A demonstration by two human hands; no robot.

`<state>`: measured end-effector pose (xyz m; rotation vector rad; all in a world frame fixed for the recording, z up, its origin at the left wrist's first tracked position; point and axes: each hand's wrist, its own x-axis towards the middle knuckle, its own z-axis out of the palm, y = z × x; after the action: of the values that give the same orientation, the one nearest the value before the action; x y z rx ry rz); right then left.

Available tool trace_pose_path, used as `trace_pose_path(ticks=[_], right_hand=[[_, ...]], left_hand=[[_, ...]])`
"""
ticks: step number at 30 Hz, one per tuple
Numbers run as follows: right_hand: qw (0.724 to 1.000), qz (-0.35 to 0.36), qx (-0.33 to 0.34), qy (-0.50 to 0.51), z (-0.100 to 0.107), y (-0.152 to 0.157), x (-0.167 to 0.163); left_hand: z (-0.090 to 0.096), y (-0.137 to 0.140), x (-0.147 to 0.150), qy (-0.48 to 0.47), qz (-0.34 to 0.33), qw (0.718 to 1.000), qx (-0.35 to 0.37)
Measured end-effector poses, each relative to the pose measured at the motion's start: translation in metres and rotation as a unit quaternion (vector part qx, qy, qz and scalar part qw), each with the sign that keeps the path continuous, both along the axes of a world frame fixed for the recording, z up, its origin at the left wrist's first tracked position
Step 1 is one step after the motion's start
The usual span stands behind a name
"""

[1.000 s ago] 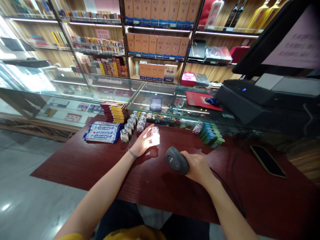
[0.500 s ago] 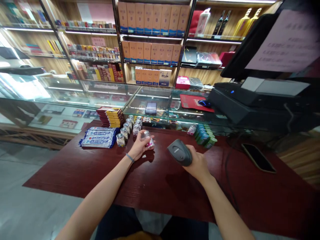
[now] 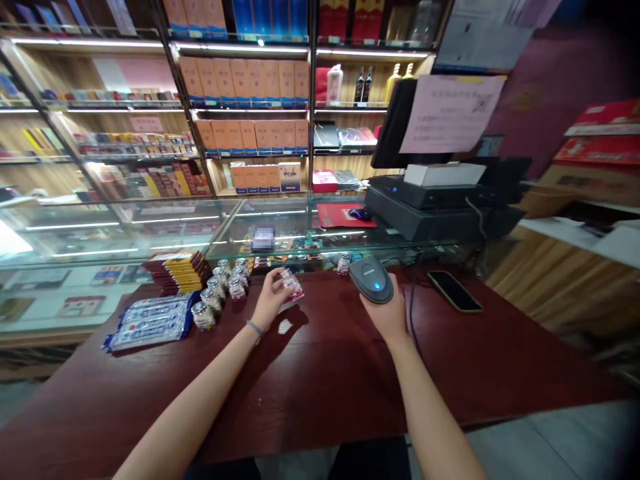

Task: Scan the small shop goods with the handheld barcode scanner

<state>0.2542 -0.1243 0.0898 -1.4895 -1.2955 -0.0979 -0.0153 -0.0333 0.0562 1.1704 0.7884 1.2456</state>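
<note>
Bench [image 3: 320, 400]: here it is, dark red-brown wood, running across the lower half of the frame beneath both your forearms.
Right hand [image 3: 389, 317]: right of centre, and your grip is wrapped round the handle of a dark grey scanner [image 3: 370, 279], a blue light glowing on its top.
Left hand [image 3: 269, 301]: just left of centre, your grip is closed on a small jar [image 3: 293, 285], tilted, pink and white on its label, a shadow on the wood below it.
Blue-and-white packets [image 3: 153, 322]: lying flat, side by side, at left in the frame.
Phone [image 3: 454, 291]: dark screen up, right of your scanner.
Rows of jars [image 3: 215, 295]: two of them, upright, between the packets and your left hand.
Maroon and yellow packs [image 3: 183, 272]: stacked just behind the packets.
Lone jar [image 3: 343, 265]: upright, just left of the scanner's head.
Red mat [image 3: 335, 215]: on the glass case past the bench, a mouse [image 3: 359, 214] resting on it.
Monitor [image 3: 393, 127]: upper right, a printed sheet [image 3: 450, 113] covering much of it.
Orange-and-blue boxes [image 3: 245, 81]: lined up on shelves, upper centre.
</note>
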Motion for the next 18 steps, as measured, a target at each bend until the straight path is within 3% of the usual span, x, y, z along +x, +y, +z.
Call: trace_pose_path(ticks=[11,18], right_hand=[[0.992,-0.057,0.037,0.107,-0.001,0.006,0.040],[0.987,-0.062,0.013,0.145,-0.002,0.004,0.047]], left_hand=[[-0.032,0.046,0.135,0.103,-0.064,0.984,0.133],[-0.044,0.061,0.167,0.198,0.024,0.955,0.218]])
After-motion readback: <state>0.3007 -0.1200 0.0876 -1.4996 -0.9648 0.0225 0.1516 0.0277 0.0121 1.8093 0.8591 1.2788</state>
